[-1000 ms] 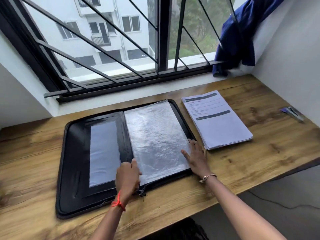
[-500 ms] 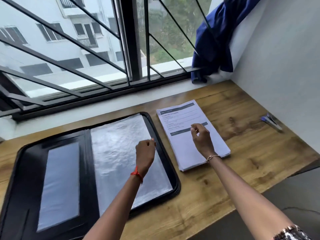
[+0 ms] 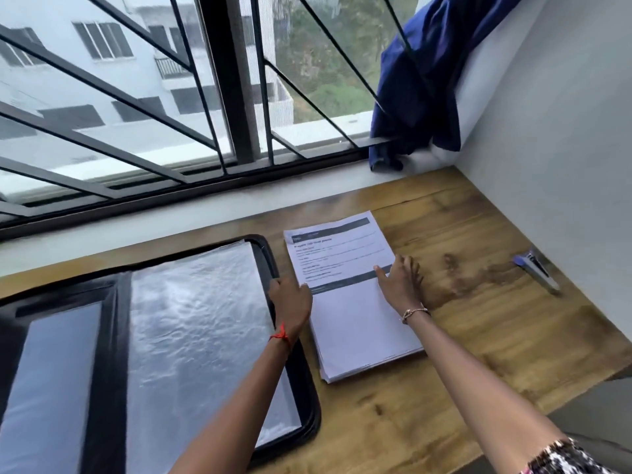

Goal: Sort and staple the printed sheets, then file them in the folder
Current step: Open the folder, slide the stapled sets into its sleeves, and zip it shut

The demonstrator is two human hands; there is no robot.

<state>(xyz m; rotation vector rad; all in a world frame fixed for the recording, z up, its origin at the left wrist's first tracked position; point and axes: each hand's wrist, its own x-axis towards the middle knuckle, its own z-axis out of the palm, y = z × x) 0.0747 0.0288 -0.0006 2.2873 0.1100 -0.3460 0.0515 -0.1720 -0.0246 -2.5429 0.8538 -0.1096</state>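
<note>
printed sheets (image 3: 355, 302) lie as one squared stack on the tabletop (image 3: 478, 336), directly under and between both hands. in the head view the left hand (image 3: 290, 299) sits at the stack's left edge with its fingers curled under and its back to the camera; whether it pinches the paper i cannot tell. the right hand (image 3: 400, 282) lies spread over the right edge, thumb on the top page and fingers relaxed, holding nothing.

this looks like the start of sorting: nothing appears stapled or filed yet. the next move likely calls for lifting or fanning the top pages with a light pinch, since thin loose paper slides and skews easily.

the top sheet is white and flat with dark header bands and fine print too small to read. the folder (image 3: 301, 388), just left of the left hand, lies open: black, round-cornered, with a raised rim and crinkled, glossy clear sleeves. the stapler (image 3: 537, 271), small, slim and blue and metal, lies well to the right of the right hand, by the wall. the tabletop is knotty brown wood grain.
</note>
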